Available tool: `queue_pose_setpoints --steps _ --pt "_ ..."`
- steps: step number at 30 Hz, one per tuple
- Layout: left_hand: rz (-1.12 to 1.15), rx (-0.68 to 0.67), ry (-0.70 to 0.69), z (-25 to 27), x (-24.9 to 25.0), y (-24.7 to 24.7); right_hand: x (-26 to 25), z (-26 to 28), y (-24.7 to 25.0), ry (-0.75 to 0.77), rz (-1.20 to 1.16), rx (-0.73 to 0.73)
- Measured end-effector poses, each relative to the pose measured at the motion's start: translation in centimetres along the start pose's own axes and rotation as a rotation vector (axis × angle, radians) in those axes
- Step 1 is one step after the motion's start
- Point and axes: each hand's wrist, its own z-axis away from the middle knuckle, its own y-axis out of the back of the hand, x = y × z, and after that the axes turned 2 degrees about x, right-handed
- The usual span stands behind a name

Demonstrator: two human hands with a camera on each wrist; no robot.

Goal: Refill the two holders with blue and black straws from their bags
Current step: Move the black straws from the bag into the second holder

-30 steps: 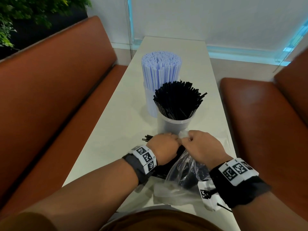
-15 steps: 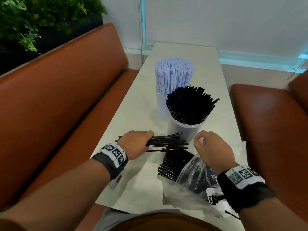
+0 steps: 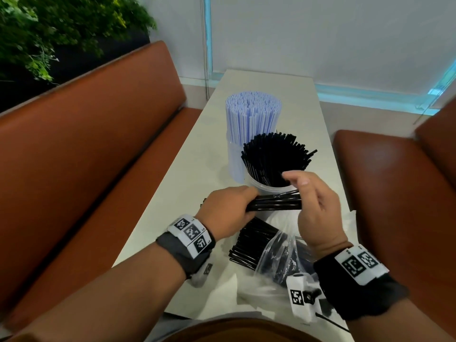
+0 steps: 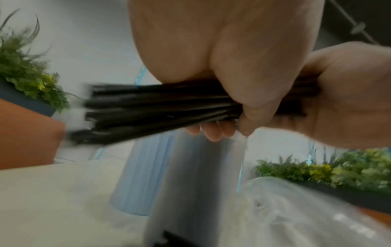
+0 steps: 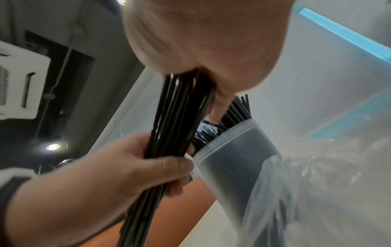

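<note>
Left hand [image 3: 228, 211] grip closed tight round a bunch of black straws [image 3: 276, 204], held flat above the surface [image 3: 172, 193]. Right hand [image 3: 318, 211] at the other end of the bunch, fingers [image 3: 293, 176] loosely bent, palm against the straw tips. Just past the grip: holder of black straws [image 3: 269, 187], then holder of blue straws [image 3: 251, 124]. Under the grip: clear bag [image 3: 278, 257] with more black straws

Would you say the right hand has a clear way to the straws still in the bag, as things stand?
Probably yes: the right hand is just above the bag, whose black straws stick out of its open end uncovered. Its palm first has to leave the bundle in the left hand.
</note>
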Motion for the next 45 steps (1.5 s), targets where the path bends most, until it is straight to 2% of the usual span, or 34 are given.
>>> queue_pose_setpoints --steps 2,3,5,7,10,13,15,18,22,26,29,30,32,34,36,42,45 --pt "0.026 0.048 -0.046 -0.5 1.2 0.1 -0.2 -0.1 -0.2 -0.114 0.059 -0.110" --pt "0.039 0.054 -0.065 -0.6 1.7 0.1 -0.2 0.0 -0.3 -0.144 0.068 -0.119" --pt "0.066 0.045 -0.059 -0.7 2.2 0.3 0.0 0.1 0.0 -0.163 -0.001 -0.046" --pt "0.166 0.051 0.016 -0.8 1.8 1.1 0.1 0.1 0.5 -0.236 -0.224 0.053" --pt "0.607 0.218 0.133 -1.1 2.0 3.2 0.3 -0.2 0.5 -0.476 -0.465 0.079" --pt "1.102 0.432 0.145 -1.9 3.8 5.6 0.6 -0.1 -0.5 -0.769 -0.448 -0.029" --pt "1.314 0.553 0.110 -2.8 4.6 6.7 0.4 -0.2 -0.9 -0.900 -0.489 -0.081" --pt "1.534 0.645 0.104 -3.9 5.5 7.0 -0.4 -0.3 -1.2 -0.998 -0.652 -0.088" --pt "1.586 0.605 0.185 -4.5 7.3 5.6 -1.6 -0.4 -1.4 -1.046 -0.868 -0.106" --pt "1.632 0.623 0.210 -4.7 7.0 5.9 -1.1 -0.8 -0.8 -1.036 -0.879 -0.007" --pt "1.588 0.601 0.234 -4.6 6.9 5.6 -1.4 -0.8 -0.8 -0.956 -0.761 -0.147" --pt "1.574 0.597 0.241 -4.5 6.9 5.5 -1.6 -0.7 -0.9 -0.894 -0.708 -0.192" --pt "1.583 0.615 0.266 -4.4 6.6 5.3 -1.6 -0.7 -1.0 -0.661 -0.531 -0.266" --pt "1.570 0.614 0.286 -4.1 6.3 5.2 -1.7 -0.5 -1.1 -0.417 -0.299 -0.440" --pt "1.532 0.565 0.293 -3.8 6.1 4.8 -1.7 -0.3 -1.3 -0.314 -0.101 -0.596" --pt "1.707 0.485 0.281 -3.3 3.5 6.2 -0.1 0.5 -1.5 -0.269 0.267 -0.611" --pt "1.602 0.409 0.267 -3.4 3.0 6.7 0.7 0.6 -1.4 -0.250 0.417 -0.642"
